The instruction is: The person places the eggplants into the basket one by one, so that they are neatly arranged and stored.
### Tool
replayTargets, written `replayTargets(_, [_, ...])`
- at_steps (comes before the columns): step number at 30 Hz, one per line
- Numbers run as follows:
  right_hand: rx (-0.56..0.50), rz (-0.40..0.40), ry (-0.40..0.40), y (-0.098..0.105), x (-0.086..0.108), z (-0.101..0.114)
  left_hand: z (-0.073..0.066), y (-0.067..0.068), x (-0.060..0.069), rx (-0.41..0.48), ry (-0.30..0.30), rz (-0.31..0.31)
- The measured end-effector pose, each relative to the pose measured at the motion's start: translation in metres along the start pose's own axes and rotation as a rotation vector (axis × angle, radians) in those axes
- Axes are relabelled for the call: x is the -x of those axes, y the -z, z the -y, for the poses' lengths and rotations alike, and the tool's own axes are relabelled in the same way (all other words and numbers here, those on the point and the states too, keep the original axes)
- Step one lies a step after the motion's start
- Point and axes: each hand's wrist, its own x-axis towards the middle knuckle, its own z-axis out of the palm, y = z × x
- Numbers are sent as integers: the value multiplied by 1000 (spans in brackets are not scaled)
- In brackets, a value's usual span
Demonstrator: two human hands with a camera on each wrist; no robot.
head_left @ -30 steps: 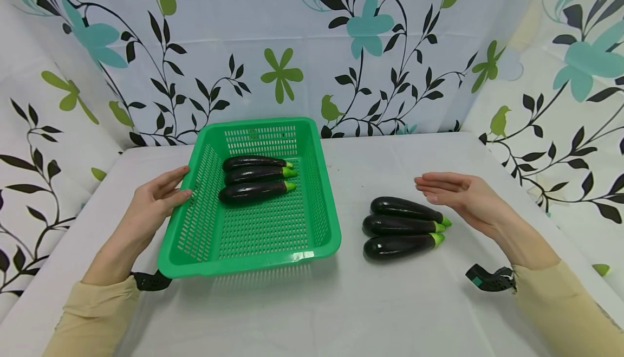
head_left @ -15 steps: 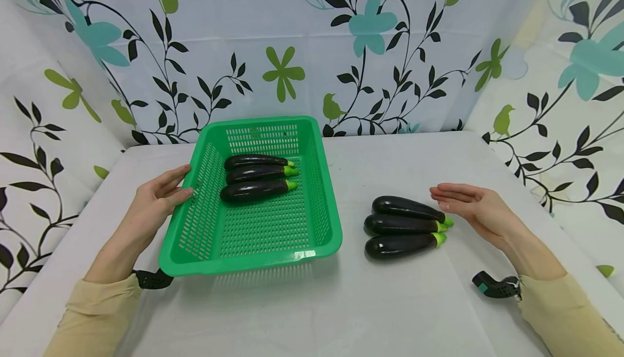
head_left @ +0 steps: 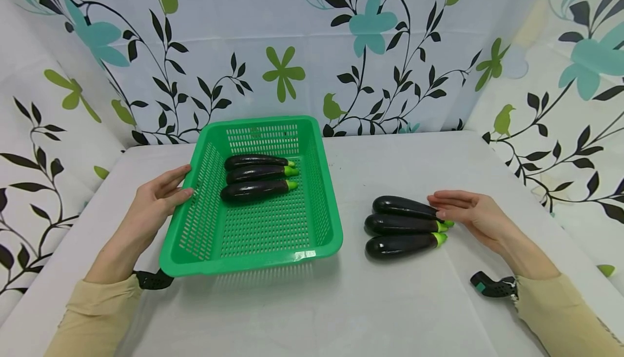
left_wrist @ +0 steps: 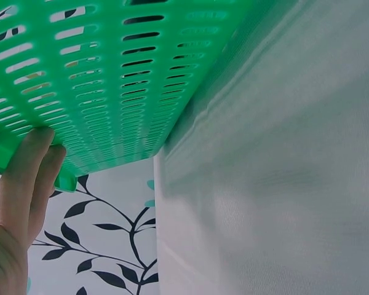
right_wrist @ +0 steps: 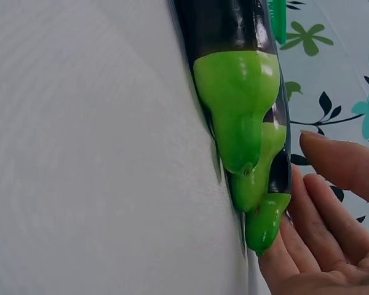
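Note:
My left hand [head_left: 155, 197] holds the left rim of a green plastic basket [head_left: 263, 266], thumb over the rim and fingers outside it. In the left wrist view, fingertips touch the slotted basket wall [left_wrist: 135, 80]. Inside the basket lie three dark eggplants, the nearest one [head_left: 253, 191] with its green stem end to the right. Three more lie side by side on the table: a far eggplant [head_left: 402, 206], a middle eggplant [head_left: 400, 225] and a near eggplant [head_left: 402, 246]. My right hand [head_left: 480, 213] is around the far eggplant's stem end; its thumb [right_wrist: 341, 163] stands apart from the fingers.
A white cloth covers the table [head_left: 312, 313]. Behind it hangs a floral curtain [head_left: 312, 75], which also runs along both sides. Black straps with cameras sit on the wrists, the right wrist camera [head_left: 492, 285] jutting out over the table.
My right hand has come from above the far eggplant toward me and down to its stem end. The left hand and the basket have stayed in place.

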Motion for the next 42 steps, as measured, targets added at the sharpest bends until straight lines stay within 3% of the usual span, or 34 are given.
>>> replayTargets(10, [-23, -22, 16, -3, -1, -7, 1, 0, 0, 8, -4, 6])
replayTargets(27, [30, -33, 35, -6, -1, -8, 1, 0, 0, -11, 2, 1])
replayTargets(42, [44, -114, 56, -7, -1, -9, 1, 1, 0, 6, -12, 1])
